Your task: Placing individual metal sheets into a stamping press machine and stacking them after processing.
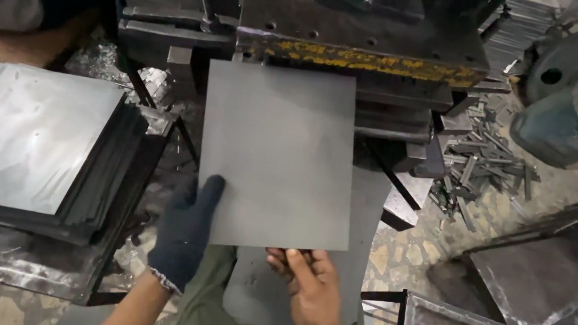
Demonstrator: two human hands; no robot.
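Left hand in dark knit glove (184,234) grasps left edge of flat grey rectangular metal sheet (276,157); bare right hand (309,283) grips its near edge; sheet's far edge under dark steel press with worn yellow strip (361,54); stack of grey metal sheets (34,142) lies left

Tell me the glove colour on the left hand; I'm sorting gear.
Dark navy blue, with a pale cuff edge; the left hand shows in the head view.

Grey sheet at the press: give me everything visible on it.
The metal sheet is a flat, matte grey rectangle, plain and unmarked, with no holes or bends visible. It lies roughly level, its far edge meeting the machine just below a worn yellow strip. The left hand, in a dark glove, grips its near left edge with the thumb on top. The bare right hand holds the near edge from below, fingertips under the sheet. Its right corner overhangs the floor.
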